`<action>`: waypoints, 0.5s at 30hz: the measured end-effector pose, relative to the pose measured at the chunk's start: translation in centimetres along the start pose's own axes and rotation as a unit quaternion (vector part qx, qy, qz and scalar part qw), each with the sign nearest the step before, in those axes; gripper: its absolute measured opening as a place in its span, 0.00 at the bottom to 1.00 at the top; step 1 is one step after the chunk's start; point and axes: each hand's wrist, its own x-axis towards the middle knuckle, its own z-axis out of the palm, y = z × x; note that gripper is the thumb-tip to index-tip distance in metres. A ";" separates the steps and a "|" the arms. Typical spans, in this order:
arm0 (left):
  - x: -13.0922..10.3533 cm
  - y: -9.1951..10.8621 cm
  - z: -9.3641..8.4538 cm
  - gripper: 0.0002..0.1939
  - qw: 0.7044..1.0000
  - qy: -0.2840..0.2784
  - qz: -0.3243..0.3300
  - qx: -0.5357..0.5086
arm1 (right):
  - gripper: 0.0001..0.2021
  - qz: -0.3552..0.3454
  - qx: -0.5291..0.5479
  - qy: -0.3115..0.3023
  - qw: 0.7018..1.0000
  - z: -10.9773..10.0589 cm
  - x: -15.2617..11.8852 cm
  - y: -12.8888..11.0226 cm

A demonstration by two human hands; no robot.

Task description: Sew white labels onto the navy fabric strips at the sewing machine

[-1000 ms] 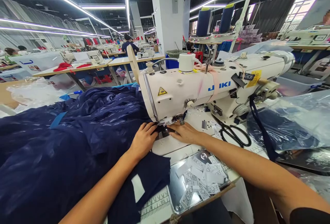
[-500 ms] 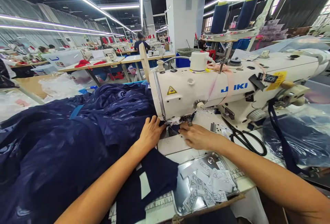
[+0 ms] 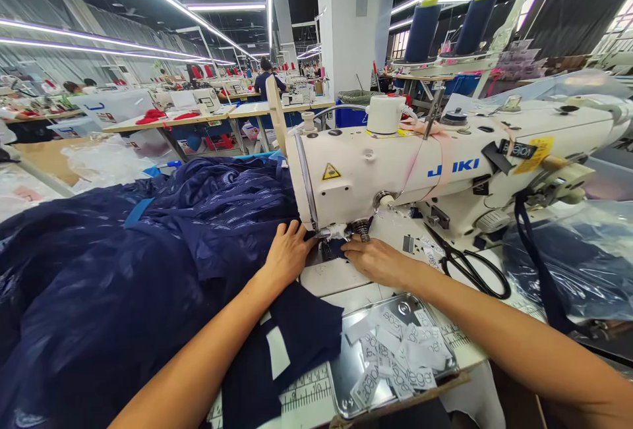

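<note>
A white sewing machine [image 3: 390, 165] stands across the middle and right. My left hand [image 3: 288, 252] lies on navy fabric [image 3: 198, 244] just left of the needle area, its fingertips partly hidden under the machine head. On the other side of the presser foot, my right hand [image 3: 370, 259] has its fingers closed on the edge of the navy fabric. A dark piece of cloth [image 3: 306, 330] hangs over the table's front edge below my left hand. White printed labels [image 3: 395, 350] lie loose in a metal tray [image 3: 341, 389] nearer to me.
Black scissors [image 3: 477, 271] lie right of my right hand. A plastic bag with navy cloth [image 3: 578, 264] is at the far right. Two navy thread cones [image 3: 422, 30] stand behind the machine. Farther back, a person [image 3: 267, 80] sits among other machines and tables.
The view has shifted slightly. Both hands stay at the needle area, with little visible movement of the fabric.
</note>
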 end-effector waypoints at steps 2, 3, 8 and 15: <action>0.0 0.0 0.1 0.16 1.000 0.002 0.001 -0.002 | 0.10 0.006 -0.031 -0.025 0.999 -0.2 0.2 -0.7; 0.1 0.0 0.1 0.16 1.000 0.003 0.001 -0.003 | 0.10 0.009 -0.043 -0.035 0.998 -0.3 0.3 -1.1; 0.1 0.0 0.1 0.16 1.000 0.005 -0.002 -0.008 | 0.10 0.012 -0.076 -0.052 0.996 -0.6 0.7 -2.0; 0.3 0.0 0.3 0.16 1.000 0.007 -0.003 -0.017 | 0.09 0.027 -0.090 -0.053 0.994 -0.4 0.9 -2.6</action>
